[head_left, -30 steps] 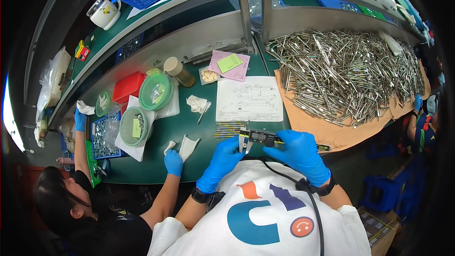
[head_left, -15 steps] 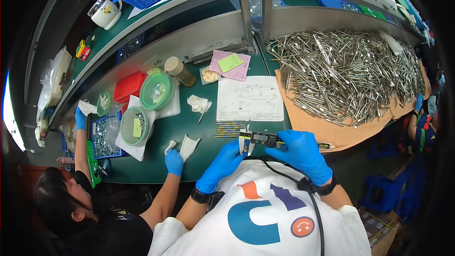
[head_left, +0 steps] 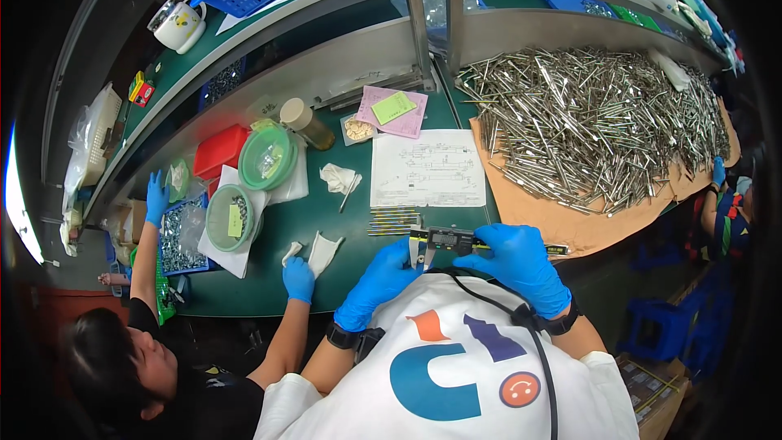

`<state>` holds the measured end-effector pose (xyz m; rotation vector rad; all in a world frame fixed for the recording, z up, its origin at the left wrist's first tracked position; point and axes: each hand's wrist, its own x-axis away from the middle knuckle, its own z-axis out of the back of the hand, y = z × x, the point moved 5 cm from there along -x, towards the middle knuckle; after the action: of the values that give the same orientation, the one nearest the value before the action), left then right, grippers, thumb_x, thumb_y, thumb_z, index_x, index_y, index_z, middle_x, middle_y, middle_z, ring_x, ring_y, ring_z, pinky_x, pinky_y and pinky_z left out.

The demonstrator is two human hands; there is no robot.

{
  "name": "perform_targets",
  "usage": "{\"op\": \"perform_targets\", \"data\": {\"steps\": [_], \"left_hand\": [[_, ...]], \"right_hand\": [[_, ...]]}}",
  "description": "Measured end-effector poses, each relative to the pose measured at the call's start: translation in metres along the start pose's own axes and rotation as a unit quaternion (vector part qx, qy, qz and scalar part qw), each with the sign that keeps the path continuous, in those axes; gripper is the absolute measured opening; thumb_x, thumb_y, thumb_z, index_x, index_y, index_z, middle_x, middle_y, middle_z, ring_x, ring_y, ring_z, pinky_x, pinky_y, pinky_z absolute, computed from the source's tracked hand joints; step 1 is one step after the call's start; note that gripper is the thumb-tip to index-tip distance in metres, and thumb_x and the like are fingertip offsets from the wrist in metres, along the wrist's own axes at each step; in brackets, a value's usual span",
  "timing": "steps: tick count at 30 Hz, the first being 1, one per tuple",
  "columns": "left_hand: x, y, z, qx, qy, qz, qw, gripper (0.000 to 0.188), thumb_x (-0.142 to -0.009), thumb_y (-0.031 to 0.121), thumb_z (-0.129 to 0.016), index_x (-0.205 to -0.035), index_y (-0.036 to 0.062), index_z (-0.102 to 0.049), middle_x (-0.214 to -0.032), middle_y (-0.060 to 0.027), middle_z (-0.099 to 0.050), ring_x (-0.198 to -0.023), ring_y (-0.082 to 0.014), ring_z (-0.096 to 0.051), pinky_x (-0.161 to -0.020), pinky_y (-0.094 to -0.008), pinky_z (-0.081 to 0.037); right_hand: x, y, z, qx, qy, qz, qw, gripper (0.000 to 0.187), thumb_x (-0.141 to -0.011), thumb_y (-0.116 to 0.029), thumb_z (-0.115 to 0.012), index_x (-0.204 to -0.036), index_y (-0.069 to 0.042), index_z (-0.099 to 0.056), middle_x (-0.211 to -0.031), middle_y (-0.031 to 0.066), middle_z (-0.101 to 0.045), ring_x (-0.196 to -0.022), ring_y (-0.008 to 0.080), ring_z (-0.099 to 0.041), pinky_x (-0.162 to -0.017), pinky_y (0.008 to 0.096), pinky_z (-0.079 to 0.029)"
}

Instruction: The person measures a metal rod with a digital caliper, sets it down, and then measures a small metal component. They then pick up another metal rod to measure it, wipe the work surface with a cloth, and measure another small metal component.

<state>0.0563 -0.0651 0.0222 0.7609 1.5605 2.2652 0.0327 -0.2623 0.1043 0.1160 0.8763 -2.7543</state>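
My right hand [head_left: 517, 265], in a blue glove, is closed around the body of a digital caliper [head_left: 453, 239] held level above the near edge of the green bench. The caliper's jaws point down towards me and stand slightly apart. Beside them, my left hand [head_left: 381, 281], also gloved in blue, has its fingers drawn together at the jaws; whatever they pinch is too small or hidden to name. Just beyond the caliper lies a row of several thin metal rods [head_left: 393, 221]. Farther off sits a technical drawing [head_left: 428, 169] on white paper.
A big heap of metal rods [head_left: 603, 126] lies on brown paper [head_left: 562, 232] at right. Green bowls [head_left: 267, 156], a red bin [head_left: 221, 151] and a blue tray of small parts [head_left: 181, 236] stand left. A co-worker's gloved hand [head_left: 299, 280] rests beside white cloths [head_left: 325, 253].
My left fingers have shifted slightly at the caliper jaws, and the gap there shows more plainly. The co-worker's far hand no longer has the white cloth and its fingers are spread.
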Motion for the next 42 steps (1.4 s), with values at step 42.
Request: {"op": "perform_targets", "data": {"steps": [42], "left_hand": [[0.016,0.013,0.008,-0.12,-0.045,-0.109,0.986,0.027,-0.083,0.004,-0.062,-0.11,0.0031,-0.064,-0.095,-0.0139,-0.068,-0.081,-0.0225,-0.066,-0.074,-0.0305,-0.052]], "right_hand": [[-0.004,-0.013,0.012,-0.047,-0.052,-0.036,0.997,0.043,-0.065,-0.036,-0.082,-0.084,-0.001,-0.067,-0.067,0.0133,-0.062,-0.053,0.0237,-0.06,-0.051,0.0291,-0.047]]}}
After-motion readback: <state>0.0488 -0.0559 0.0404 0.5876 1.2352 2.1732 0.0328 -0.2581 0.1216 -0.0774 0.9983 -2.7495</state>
